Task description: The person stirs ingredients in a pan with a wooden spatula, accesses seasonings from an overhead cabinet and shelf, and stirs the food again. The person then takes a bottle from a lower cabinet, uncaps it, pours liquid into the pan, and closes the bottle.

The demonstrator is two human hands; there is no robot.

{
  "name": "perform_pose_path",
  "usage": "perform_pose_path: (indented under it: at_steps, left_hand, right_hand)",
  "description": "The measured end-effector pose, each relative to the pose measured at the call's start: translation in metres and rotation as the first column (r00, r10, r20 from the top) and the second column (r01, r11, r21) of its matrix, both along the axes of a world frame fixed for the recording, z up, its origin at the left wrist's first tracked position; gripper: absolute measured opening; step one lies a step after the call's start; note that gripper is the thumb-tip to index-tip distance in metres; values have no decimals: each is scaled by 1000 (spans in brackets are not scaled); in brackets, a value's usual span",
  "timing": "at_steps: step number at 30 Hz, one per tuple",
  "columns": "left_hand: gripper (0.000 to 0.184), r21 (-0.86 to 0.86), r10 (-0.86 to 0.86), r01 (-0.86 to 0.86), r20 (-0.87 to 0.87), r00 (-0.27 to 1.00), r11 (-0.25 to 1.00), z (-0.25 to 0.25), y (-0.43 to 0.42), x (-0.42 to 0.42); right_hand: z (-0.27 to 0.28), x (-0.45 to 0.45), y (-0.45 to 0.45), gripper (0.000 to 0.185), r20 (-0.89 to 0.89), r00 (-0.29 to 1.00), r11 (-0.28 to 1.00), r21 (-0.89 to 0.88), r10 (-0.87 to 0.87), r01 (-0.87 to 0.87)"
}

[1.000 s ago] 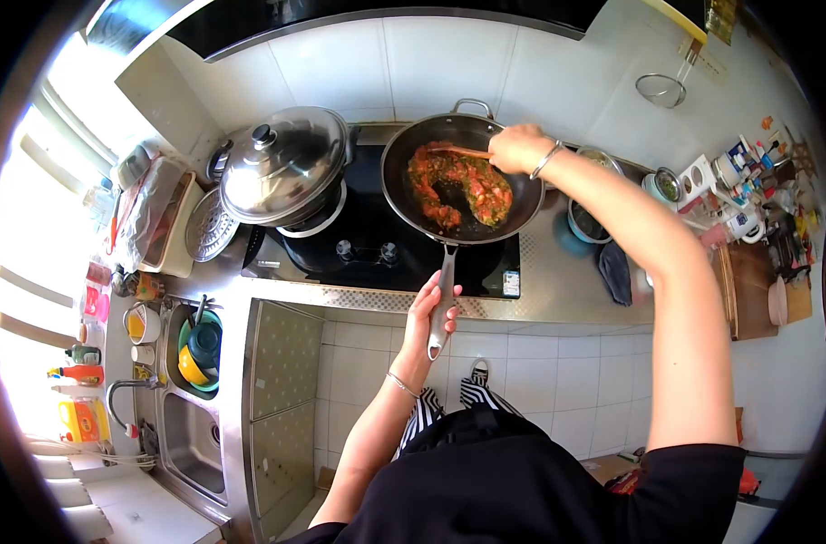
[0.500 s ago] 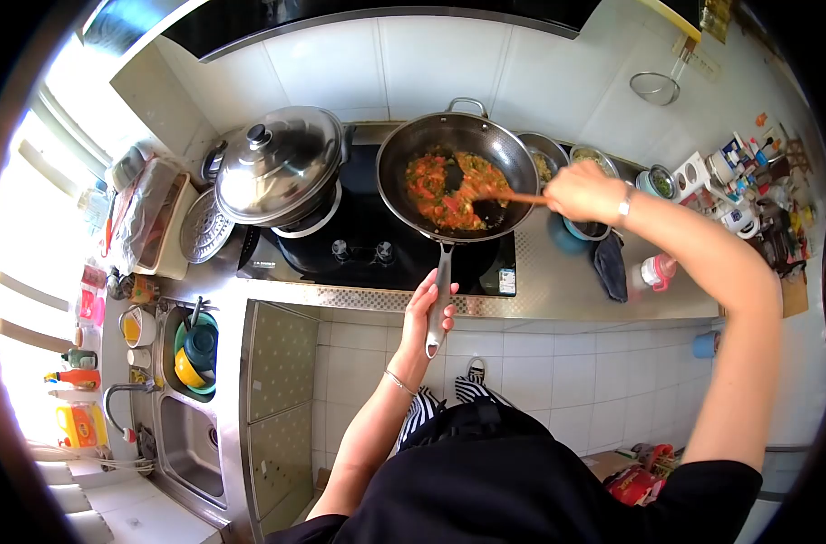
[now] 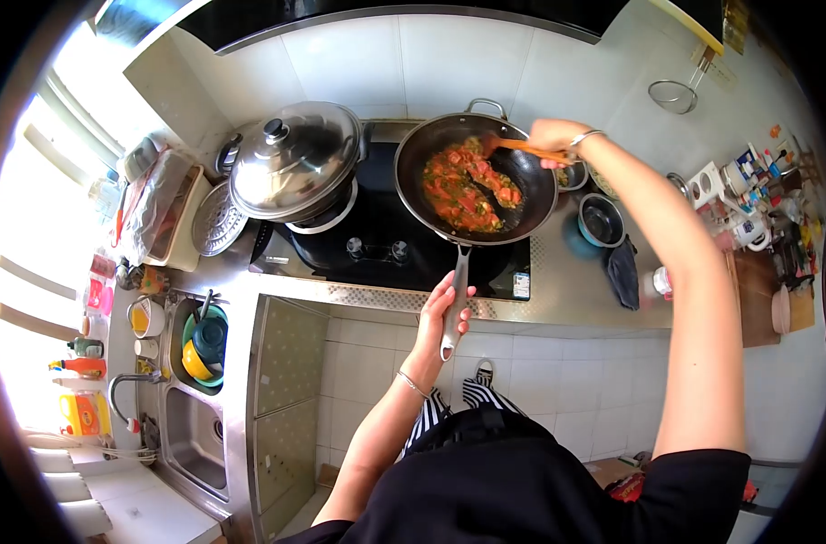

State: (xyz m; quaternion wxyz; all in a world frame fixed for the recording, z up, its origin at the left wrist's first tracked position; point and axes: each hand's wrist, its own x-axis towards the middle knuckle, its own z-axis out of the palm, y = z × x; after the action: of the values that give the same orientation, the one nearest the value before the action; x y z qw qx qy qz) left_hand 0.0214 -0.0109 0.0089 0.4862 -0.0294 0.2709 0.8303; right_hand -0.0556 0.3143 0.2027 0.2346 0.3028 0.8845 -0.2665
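Note:
A dark wok (image 3: 533, 177) rests over the right side of the black stove. My left hand (image 3: 443, 313) is wrapped round its grey handle (image 3: 459, 290). Inside the wok lies a red and green chopped mixture (image 3: 458, 192) that looks like tomato. My right hand (image 3: 555, 140) grips a wooden spatula (image 3: 520, 145) from above the wok's right rim. The spatula's far end reaches into the upper part of the food, where its blade is partly hidden.
Left of the wok stands a large lidded pot (image 3: 295, 168). Bowls, including a dark one (image 3: 602, 220), and a dark cloth (image 3: 622, 275) sit to the right. A sink (image 3: 195, 440) with stacked bowls (image 3: 204, 349) is at the lower left. A strainer (image 3: 673, 96) hangs on the wall.
My right hand and the spatula have moved up, from the wok's right side towards its upper right. The food has shifted in the wok. My left hand keeps its hold; the view has shifted slightly.

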Motion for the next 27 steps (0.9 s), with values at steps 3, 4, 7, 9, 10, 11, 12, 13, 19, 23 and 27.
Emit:
perform_pose_path:
  at_steps: [3, 4, 7, 9, 10, 11, 12, 13, 19, 23, 27]
  left_hand:
    - [49, 8, -3, 3, 8, 1000, 1000, 1, -1, 0]
    - [49, 16, -4, 4, 7, 1000, 1000, 1, -1, 0]
    - [48, 18, -11, 11, 10, 1000, 1000, 0, -1, 0]
    - [48, 27, -13, 13, 13, 1000, 1000, -1, -1, 1]
    - [47, 38, -6, 5, 11, 1000, 999, -2, 0, 0]
    - [46, 57, -6, 5, 11, 1000, 998, -4, 0, 0]
    - [46, 61, -6, 5, 16, 1000, 998, -4, 0, 0]
    - [46, 49, -6, 6, 16, 1000, 999, -4, 0, -1]
    - [46, 42, -14, 14, 10, 1000, 999, -2, -1, 0]
    - [47, 43, -2, 1, 13, 1000, 999, -3, -2, 1]
    - [48, 56, -1, 0, 18, 1000, 998, -4, 0, 1]
  right_hand:
    - [-7, -15, -63, 38, -25, 964, 934, 253, 265, -251]
    - [-3, -6, -87, 37, 90, 885, 778, 440, 458, -447]
    - [-23, 38, -110, 19, 164, 684, 482, 594, 711, -644]
    - [-15, 76, -107, 19, 230, 648, 421, 596, 727, -684]
    - [-7, 94, -98, 19, 267, 638, 390, 605, 722, -694]
    - [10, 113, -90, 19, 214, 668, 453, 587, 713, -671]
    - [30, 129, -86, 18, 163, 695, 513, 563, 701, -649]
    - [47, 143, -89, 18, 183, 738, 560, 541, 650, -627]
    - [18, 133, -79, 19, 188, 794, 619, 533, 578, -577]
    - [8, 85, -51, 23, 61, 888, 696, 597, 455, -398]
    - [-25, 75, -55, 22, -32, 876, 687, 634, 482, -355]
